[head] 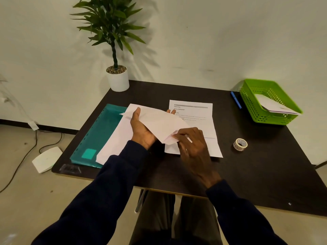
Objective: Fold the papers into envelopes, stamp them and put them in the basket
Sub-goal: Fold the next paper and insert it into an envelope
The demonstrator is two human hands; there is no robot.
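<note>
Paper: partly folded white paper sheet (pixel 159 121), held just above the black table (pixel 265 165); its long axis runs far-left to near-right.
Left hand: left hand (pixel 141 131) grips the sheet, with the thumb on top and the fingers curled beneath.
Right hand: right hand (pixel 192 145) pinches the near-right corner flap.
Key relation: the green plastic basket (pixel 247 98) sits well apart at the far right, with the small clear tape roll (pixel 240 144) between. The right hand is nearer both.
Stage: probably mid-fold.

In the upper middle of the frame, the printed sheet (pixel 192 112) on the tabletop carries a heading reading "INITIAL SCENE SETUP" and, below it, a line ending in "GOAL". Its smaller print and the tape roll's (pixel 240 143) markings are unreadable.
</note>
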